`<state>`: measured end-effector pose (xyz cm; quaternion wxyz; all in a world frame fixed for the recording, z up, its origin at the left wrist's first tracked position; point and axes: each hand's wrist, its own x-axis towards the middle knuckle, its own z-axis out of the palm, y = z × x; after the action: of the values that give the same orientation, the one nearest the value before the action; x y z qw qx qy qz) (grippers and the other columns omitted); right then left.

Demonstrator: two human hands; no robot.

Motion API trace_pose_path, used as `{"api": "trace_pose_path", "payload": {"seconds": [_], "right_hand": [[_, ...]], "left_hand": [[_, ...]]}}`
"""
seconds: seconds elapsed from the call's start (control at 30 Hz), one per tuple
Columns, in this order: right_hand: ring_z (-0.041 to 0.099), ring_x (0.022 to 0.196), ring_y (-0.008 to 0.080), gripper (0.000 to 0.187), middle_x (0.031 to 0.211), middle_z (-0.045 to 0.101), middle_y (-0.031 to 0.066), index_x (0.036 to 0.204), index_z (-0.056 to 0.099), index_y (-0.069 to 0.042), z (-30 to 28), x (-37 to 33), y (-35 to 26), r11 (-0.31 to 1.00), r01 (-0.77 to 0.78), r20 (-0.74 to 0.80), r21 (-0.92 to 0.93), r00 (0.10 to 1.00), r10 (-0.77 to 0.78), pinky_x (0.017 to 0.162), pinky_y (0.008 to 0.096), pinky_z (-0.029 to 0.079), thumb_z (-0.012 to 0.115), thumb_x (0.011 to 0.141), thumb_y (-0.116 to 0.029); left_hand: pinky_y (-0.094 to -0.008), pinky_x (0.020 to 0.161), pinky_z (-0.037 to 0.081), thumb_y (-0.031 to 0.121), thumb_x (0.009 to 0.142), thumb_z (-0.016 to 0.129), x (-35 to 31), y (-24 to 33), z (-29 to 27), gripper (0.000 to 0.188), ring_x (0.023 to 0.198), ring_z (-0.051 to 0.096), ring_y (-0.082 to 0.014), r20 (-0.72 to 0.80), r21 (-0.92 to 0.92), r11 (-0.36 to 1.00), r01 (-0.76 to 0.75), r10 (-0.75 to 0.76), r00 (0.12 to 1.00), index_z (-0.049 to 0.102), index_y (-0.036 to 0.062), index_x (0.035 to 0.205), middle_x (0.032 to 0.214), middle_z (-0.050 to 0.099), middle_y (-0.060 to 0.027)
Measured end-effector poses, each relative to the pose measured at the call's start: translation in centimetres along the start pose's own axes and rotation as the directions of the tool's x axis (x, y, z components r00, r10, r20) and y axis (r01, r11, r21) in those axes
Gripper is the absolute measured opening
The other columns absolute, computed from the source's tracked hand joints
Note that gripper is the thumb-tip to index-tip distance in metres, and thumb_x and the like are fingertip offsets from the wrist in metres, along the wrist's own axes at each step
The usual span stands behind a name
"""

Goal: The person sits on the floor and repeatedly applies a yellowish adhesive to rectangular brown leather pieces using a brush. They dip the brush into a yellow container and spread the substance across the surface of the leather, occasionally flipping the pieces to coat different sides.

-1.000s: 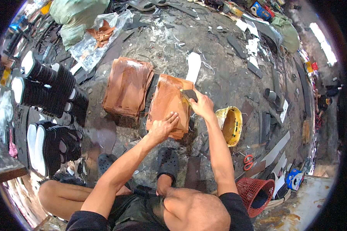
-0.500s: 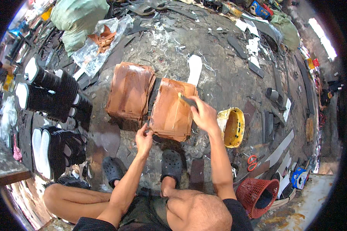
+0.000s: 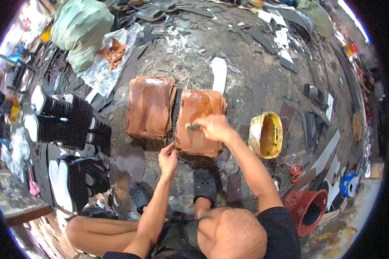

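Brown stack (image 3: 190,143): one second stack (image 3: 149,108) a slim gap left, one yellow tub (image 3: 254,140) a wider gap right. Over it, right hand (image 3: 216,127) curls round one small spreader (image 3: 193,127); near-left corner, left hand's (image 3: 167,160) fingers nearly pinched, can't tell if gripping.

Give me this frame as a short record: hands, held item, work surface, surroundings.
right_hand: right hand over the right stack, gripping a tool
held_item: dark tool with yellowish tip
left_hand: left hand at the right stack's near-left corner; grip unclear
work_surface: brown sheets, piled on the floor; top sheet has darker patches
beside_left: left stack, similar brown sheets
beside_right: yellow tub, open-topped, dark spots on rim
beyond: white sole-shaped piece
near_right: orange-handled scissors, red mesh basket
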<state>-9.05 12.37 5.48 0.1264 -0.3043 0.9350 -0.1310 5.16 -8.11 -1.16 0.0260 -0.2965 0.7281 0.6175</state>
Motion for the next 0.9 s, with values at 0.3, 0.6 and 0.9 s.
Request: {"api": "trace_pose_path", "payload": {"seconds": [0.3,0.6,0.9], "right_hand": [[0.067,0.087,0.0233,0.036,0.103,0.072,-0.0006,0.118,0.069,-0.023,3.3,-11.4,-4.0,0.982,0.187,-0.193,-0.004,0.964,-0.185,0.073,0.0388,0.057,0.06,0.084,-0.013],[0.068,0.093,0.0255,0.048,0.106,0.073,0.0026,0.12,0.066,-0.02,0.8,-18.2,-5.6,0.94,0.005,-0.286,0.34,0.953,0.098,0.079,0.0391,0.057,0.069,0.074,-0.007],[0.069,0.094,0.0281,0.05,0.109,0.073,0.0052,0.117,0.067,-0.014,-1.4,-18.8,-5.7,0.912,-0.024,-0.415,0.411,0.885,0.21,0.081,0.0395,0.057,0.07,0.07,0.003]], "left_hand": [[-0.0267,0.077,0.052,0.006,0.087,0.069,0.2,2.5,1.3,0.025,0.084,0.065,-0.0127,-0.005,-0.162,0.986,0.035,-0.037,0.999,0.068,-0.005,0.109,0.095,0.07,-0.0082],[-0.0321,0.059,0.055,-0.01,0.08,0.064,6.0,16.0,5.4,0.026,0.064,0.059,-0.0141,0.283,-0.79,0.561,0.248,-0.026,0.959,0.051,0.0094,0.093,0.077,0.059,-0.0021],[-0.0274,0.049,0.039,-0.012,0.081,0.06,16.1,13.6,-5.2,0.041,0.056,0.046,-0.0106,0.102,-0.753,0.658,-0.01,0.131,0.986,0.056,0.0081,0.117,0.078,0.056,-0.0011]]}}
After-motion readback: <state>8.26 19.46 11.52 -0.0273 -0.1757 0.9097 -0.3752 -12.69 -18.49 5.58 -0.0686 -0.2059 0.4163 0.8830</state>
